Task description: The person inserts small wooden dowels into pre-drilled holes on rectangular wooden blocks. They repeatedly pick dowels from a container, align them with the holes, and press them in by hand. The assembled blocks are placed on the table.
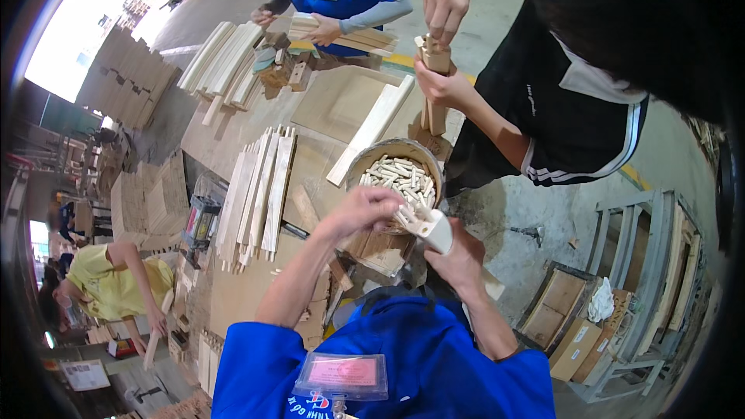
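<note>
Dowels (397,176) are heaped in the tub (425,157), seemingly for reach, while at its near edge a wooden piece (438,236) is clasped by the right hand (459,258), and whether one is pinched by the left hand (363,212) cannot be told.

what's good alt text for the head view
A person's right hand holds a pale wooden piece by a round tub of dowels, the left hand at one end. Beyond, a co-worker in black handles another piece.
</note>
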